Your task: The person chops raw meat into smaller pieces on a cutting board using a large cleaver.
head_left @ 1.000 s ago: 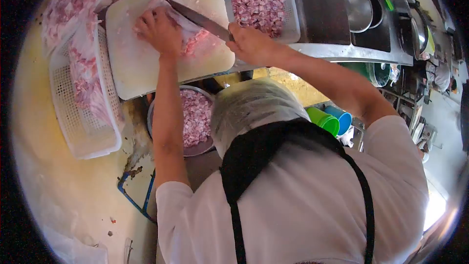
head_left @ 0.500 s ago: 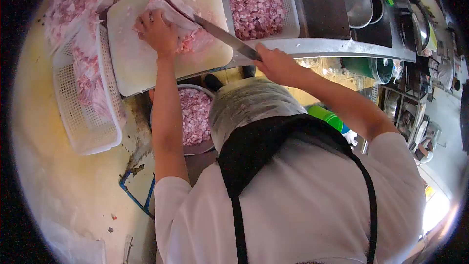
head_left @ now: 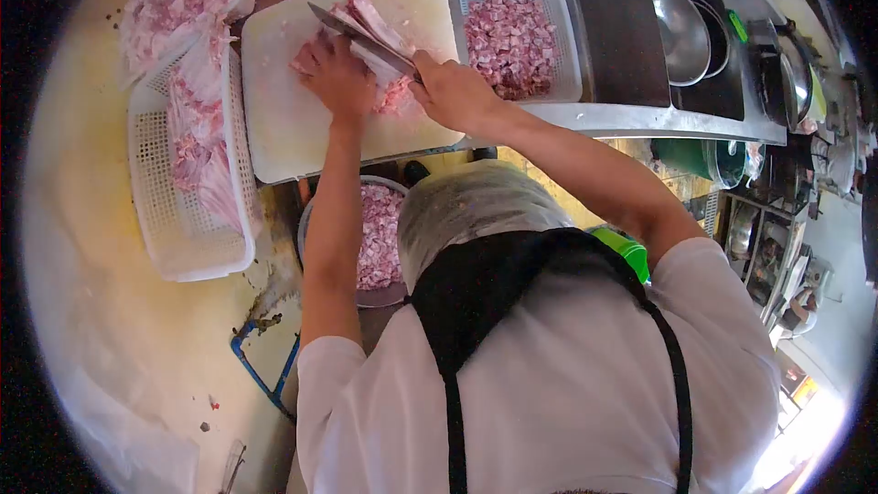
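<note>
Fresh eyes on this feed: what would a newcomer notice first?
Probably the long knife in the right hand, slanting over the meat near the left hand on the cutting board. Next, the diced meat in the white basket right of the board, and more pieces in the round bowl below the board.

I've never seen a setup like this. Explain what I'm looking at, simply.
There is no machine here: a person works with two bare hands, and the view comes from a camera worn on their head, looking forward and down. The right hand holds a long knife. The left hand is on a piece of raw meat, which lies on a pale cutting board. To the board's right, a plastic basket holds small meat cubes; to its left, larger meat pieces lie in a long white crate.
</note>
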A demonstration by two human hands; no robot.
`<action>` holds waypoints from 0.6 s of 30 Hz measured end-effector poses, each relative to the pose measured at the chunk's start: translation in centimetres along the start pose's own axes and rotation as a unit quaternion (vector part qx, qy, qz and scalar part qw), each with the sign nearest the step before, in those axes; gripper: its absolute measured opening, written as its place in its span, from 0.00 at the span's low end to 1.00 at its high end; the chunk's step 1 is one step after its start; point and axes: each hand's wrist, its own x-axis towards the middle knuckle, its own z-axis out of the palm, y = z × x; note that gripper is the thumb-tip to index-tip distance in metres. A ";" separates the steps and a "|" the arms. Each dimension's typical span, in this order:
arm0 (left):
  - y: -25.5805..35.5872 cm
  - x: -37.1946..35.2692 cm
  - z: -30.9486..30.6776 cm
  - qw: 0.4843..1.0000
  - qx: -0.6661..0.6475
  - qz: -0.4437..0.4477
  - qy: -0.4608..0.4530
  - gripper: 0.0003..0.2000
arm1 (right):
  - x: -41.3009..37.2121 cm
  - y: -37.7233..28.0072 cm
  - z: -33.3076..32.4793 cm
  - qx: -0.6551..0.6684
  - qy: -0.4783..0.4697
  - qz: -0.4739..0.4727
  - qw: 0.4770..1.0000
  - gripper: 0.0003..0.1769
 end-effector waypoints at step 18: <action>-0.5 -0.6 0.2 0.998 -0.036 -0.033 -0.035 0.20 | 1.3 -0.5 -3.0 -0.003 -0.129 -0.049 0.990 0.16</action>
